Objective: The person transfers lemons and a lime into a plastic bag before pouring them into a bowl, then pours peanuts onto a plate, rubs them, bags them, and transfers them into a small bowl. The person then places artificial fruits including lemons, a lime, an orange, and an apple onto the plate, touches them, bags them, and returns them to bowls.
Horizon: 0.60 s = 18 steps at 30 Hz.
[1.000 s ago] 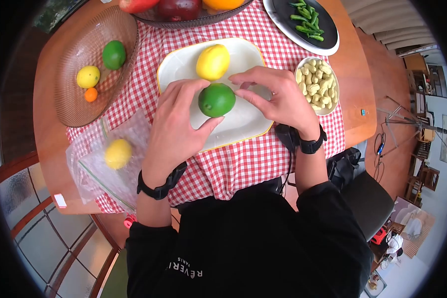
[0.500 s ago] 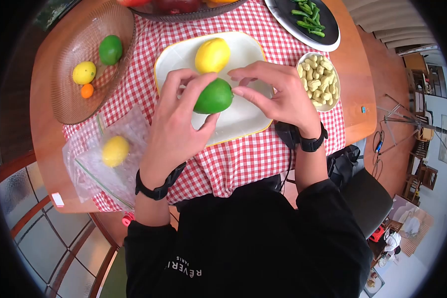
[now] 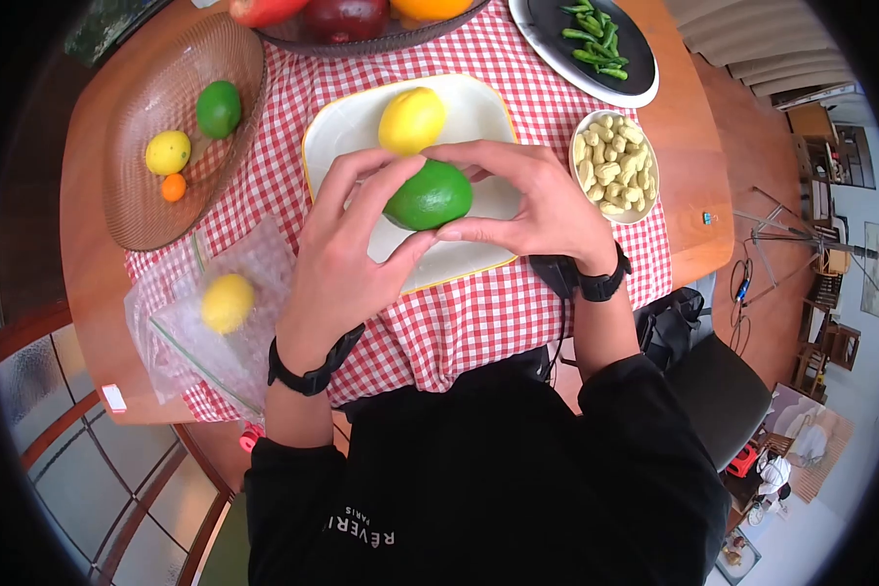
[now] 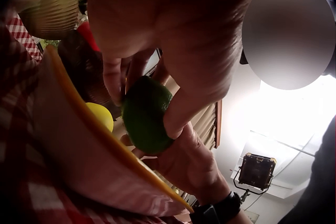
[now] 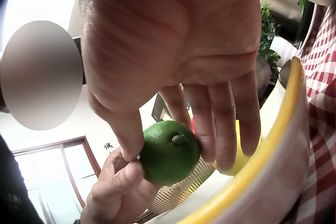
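Over the white tray (image 3: 361, 122) with a yellow rim, both hands hold one green lime (image 3: 432, 195). My left hand (image 3: 347, 239) grips its left side between thumb and fingers. From the other side my right hand (image 3: 547, 205) pinches the fruit, forefinger across its far side and thumb at its near edge. The two thumb tips meet below the lime in the head view. Its nubbed end (image 5: 178, 139) faces the right palm in the right wrist view. A yellow lemon (image 3: 412, 120) lies in the tray just beyond the fingers.
At the left, a ribbed brown bowl (image 3: 132, 210) holds a green fruit, a yellow fruit and a small orange one. A clear bag (image 3: 181, 327) with a lemon (image 3: 229, 303) lies nearer. Peanuts (image 3: 615, 161) and a plate of green peppers (image 3: 596, 39) stand right; a fruit bowl (image 3: 361, 42) is behind.
My right hand has moved left, from fingertips near the lime's right edge to a grip on it. The lime has turned in my left hand's hold.
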{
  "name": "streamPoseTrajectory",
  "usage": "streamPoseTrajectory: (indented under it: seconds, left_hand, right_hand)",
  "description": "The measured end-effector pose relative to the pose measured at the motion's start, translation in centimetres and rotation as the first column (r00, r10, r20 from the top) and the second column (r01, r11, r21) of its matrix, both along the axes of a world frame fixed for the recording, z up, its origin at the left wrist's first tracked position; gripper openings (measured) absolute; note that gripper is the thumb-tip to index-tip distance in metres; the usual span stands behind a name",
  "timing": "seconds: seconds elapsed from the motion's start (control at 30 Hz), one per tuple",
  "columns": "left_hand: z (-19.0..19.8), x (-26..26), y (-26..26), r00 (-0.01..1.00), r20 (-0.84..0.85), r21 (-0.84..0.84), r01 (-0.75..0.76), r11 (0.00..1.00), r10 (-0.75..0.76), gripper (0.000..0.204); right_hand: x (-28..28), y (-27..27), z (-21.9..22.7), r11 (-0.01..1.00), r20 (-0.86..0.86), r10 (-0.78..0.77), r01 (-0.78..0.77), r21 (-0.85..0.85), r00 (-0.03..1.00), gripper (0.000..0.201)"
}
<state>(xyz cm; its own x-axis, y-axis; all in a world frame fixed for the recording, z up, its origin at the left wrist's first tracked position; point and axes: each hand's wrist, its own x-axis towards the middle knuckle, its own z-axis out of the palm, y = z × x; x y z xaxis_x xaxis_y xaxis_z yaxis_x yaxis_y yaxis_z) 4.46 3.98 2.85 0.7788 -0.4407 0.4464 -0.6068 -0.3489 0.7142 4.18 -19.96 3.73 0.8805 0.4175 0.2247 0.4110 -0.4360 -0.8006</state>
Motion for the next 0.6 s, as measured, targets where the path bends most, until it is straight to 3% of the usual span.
streamPoseTrajectory:
  seconds: [0.1,0.3,0.5,0.6]
  left_hand:
    - [-0.18,0.32,0.19,1.0,0.001,0.024,0.013,1.0,-0.013,0.067]
    - [-0.18,-0.07,-0.2,0.999,-0.007,-0.013,-0.042,0.999,0.042,0.062]
    - [-0.31,0.49,0.33,0.991,0.088,0.023,-0.107,0.994,0.104,0.047]
    - [-0.32,0.12,0.24,0.982,0.098,-0.035,-0.161,0.986,0.163,0.034]
  right_hand:
    - [0.09,0.0,-0.05,0.998,0.01,-0.002,0.003,-0.07,1.0,0.061]
    - [-0.01,-0.44,-0.04,0.998,0.128,-0.068,0.069,-0.005,0.989,0.059]
    - [0.48,-0.77,0.2,0.986,0.222,-0.164,0.153,0.067,0.961,0.054]
    - [0.46,-0.85,0.25,0.971,0.276,-0.234,0.209,0.117,0.932,0.053]
